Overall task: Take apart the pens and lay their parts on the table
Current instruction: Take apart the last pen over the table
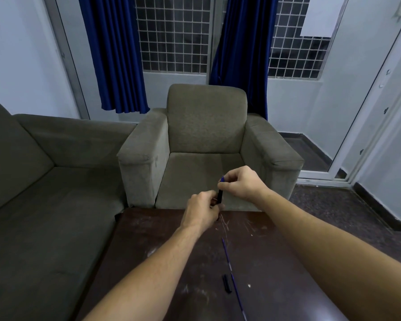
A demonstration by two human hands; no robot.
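Both hands hold one dark blue pen [220, 195] upright above the far edge of the dark wooden table [162, 258]. My left hand [202, 210] grips its lower end. My right hand [240, 183] pinches its upper end, where a thin blue tip sticks out. On the table nearer to me lie two thin blue refills, one [226, 254] behind the other [238, 296], roughly end to end. A short black pen piece [227, 284] rests just left of them.
A grey armchair [206, 144] stands right behind the table's far edge. A grey sofa [44, 181] runs along the left. Blue curtains [116, 54] and a barred window fill the back wall. A glass door [357, 123] is at the right.
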